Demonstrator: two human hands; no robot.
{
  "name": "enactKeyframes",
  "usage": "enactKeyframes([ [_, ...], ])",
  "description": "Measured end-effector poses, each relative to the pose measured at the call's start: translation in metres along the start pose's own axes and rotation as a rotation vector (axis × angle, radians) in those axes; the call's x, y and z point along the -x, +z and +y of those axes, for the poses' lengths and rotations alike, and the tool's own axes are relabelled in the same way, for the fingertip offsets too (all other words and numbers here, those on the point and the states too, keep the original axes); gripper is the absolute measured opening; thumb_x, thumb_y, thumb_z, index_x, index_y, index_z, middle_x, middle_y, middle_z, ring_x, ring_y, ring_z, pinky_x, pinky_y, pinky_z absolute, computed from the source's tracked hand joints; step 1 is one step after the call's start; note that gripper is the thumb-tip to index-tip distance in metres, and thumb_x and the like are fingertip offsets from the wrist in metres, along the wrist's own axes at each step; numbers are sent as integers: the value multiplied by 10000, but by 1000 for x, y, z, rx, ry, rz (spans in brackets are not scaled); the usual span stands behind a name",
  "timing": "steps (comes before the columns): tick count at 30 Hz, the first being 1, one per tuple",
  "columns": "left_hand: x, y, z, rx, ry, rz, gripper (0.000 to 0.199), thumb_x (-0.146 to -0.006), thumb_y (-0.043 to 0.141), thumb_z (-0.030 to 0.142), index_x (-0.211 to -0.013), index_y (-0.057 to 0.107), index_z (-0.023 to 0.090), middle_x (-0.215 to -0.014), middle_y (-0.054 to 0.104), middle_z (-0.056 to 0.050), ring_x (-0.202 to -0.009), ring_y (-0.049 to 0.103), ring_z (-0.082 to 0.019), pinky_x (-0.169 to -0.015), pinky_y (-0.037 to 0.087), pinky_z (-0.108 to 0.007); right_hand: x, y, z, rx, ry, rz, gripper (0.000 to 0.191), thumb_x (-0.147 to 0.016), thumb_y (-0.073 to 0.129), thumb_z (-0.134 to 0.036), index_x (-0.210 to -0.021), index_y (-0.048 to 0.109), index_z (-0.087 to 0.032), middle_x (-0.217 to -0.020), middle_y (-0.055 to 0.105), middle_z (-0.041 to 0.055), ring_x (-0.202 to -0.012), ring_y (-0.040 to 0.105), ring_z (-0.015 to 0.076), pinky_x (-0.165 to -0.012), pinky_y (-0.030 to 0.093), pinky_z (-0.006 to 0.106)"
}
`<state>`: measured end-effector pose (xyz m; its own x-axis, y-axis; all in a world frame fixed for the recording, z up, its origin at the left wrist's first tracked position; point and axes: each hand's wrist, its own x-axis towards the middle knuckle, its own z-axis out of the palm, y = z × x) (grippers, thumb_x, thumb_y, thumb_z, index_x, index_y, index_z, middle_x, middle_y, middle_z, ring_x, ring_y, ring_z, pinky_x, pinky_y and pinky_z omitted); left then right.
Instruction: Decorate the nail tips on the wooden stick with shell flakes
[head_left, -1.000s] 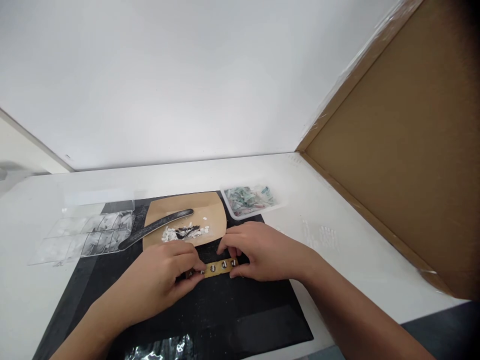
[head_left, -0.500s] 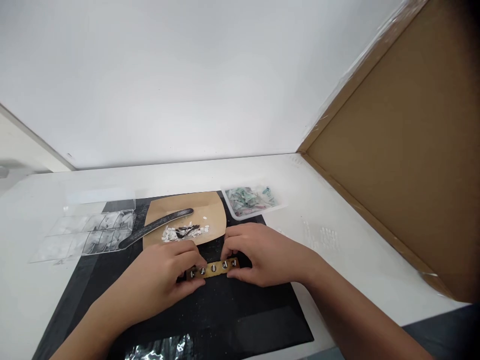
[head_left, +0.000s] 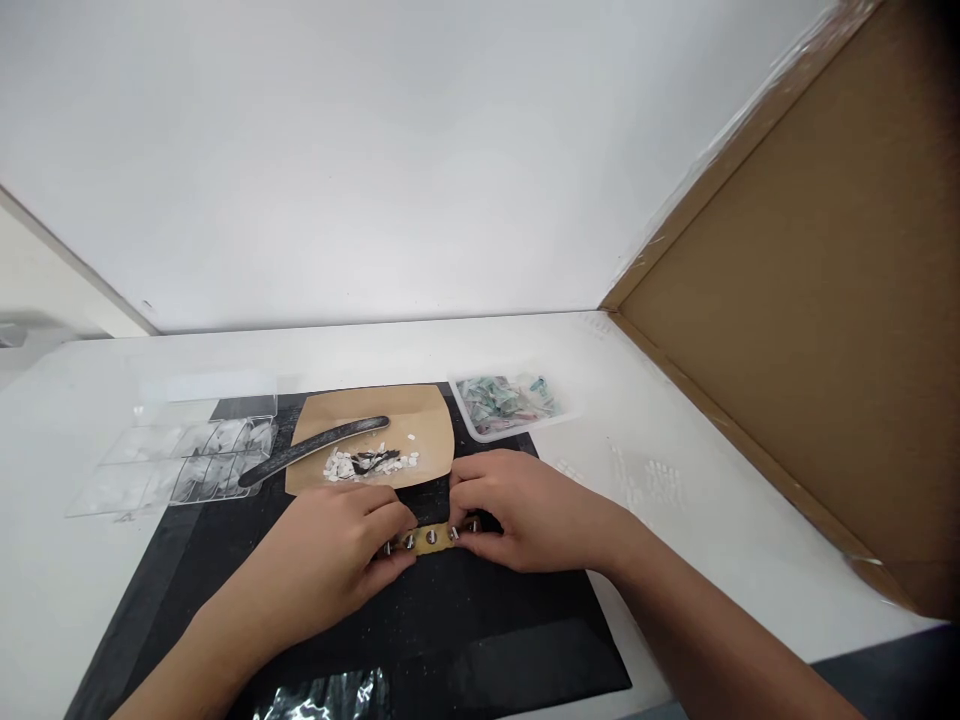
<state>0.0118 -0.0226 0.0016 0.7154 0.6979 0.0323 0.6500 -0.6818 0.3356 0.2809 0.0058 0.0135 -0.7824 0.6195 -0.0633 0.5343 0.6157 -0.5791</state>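
A short yellowish strip with a row of several round metal studs lies across the black mat, between my two hands. My left hand is closed on its left end, thumb on the near side and fingers on the far side. At the right part of the strip, my right hand has finger and thumb closed together by one of the studs. Just beyond the strip is a brown paper sheet with white chips and dark shavings on it. A dark curved nail file rests partly on that sheet.
A clear compartment box, lid raised, stands at the left. Behind my right hand is a white tray of small packets. Small clear pieces lie on the white table at right, before a cardboard panel.
My right finger and thumb have drawn together over the strip near a stud. My left hand keeps its grip. The view has shifted slightly.
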Motion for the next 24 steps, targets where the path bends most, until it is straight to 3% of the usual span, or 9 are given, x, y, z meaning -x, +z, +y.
enactKeyframes([
  [5,0,1,-1,-7,5,-5,85,-1015,657,312,-1027,696,237,-885,717,-19,-740,691,-219,-655,421,-312,1,-1,-1,19,42,-14,58,-884,791,-213,-932,759,-210,-965,705,7,-866,653,167,-726,432,280],
  [10,0,0,-1,-15,-10,-28,89,-1013,657,321,-1032,693,241,-892,718,-20,-742,693,-224,-648,413,-308,4,-9,4,24,107,-33,264,-793,928,-315,-937,737,-203,-959,713,-5,-850,645,166,-692,423,270],
  [17,0,1,-3,-11,2,-24,77,-1015,669,315,-1030,695,244,-907,720,-16,-762,696,-221,-660,418,-309,7,-12,13,-56,104,-40,86,-873,849,-224,-885,770,-193,-934,730,4,-832,662,156,-713,477,259],
  [24,-1,1,-3,-10,-2,-20,75,-1010,666,309,-1016,697,241,-888,716,-14,-763,694,-221,-664,430,-314,10,-15,15,-74,48,62,115,-861,748,-112,-941,741,-195,-973,757,23,-890,680,178,-795,519,285],
])
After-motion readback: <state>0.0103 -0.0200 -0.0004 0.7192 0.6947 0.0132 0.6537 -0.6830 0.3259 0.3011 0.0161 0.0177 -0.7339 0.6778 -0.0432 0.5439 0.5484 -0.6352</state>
